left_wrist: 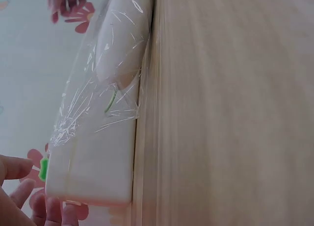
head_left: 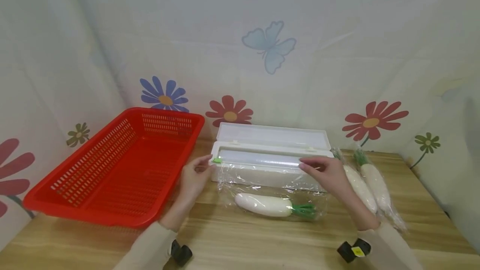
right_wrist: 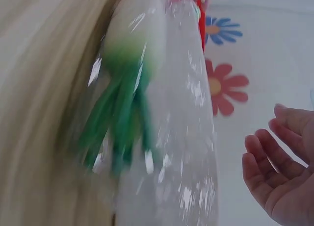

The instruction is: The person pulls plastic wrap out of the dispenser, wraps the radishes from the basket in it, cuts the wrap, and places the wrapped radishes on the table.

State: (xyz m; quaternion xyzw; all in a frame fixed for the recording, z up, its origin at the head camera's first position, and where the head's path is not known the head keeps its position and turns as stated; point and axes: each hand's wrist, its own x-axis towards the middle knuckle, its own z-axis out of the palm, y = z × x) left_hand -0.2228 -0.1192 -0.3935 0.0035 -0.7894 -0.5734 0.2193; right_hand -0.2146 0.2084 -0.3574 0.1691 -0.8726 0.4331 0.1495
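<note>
A white cling film dispenser [head_left: 262, 176] stands with its lid [head_left: 271, 134] raised, showing the film roll [head_left: 258, 158] inside. Clear film [head_left: 230, 180] hangs over its front and around a white radish [head_left: 262, 204] with green stalks [right_wrist: 125, 108], lying before the box. My left hand [head_left: 195, 178] is at the box's left end, thumb near the small green slider [left_wrist: 43, 169] and fingertips right at the end edge. Above the roll's right part hovers my right hand [head_left: 328, 174]; its fingers are loosely bent with nothing between them in the right wrist view.
A large red plastic basket [head_left: 165, 203] stands on the left of the wooden table [head_left: 240, 245]. Two film-wrapped radishes [head_left: 376, 184] lie right of the dispenser, beside my right forearm. A flower-printed cloth [head_left: 180, 70] hangs behind the table.
</note>
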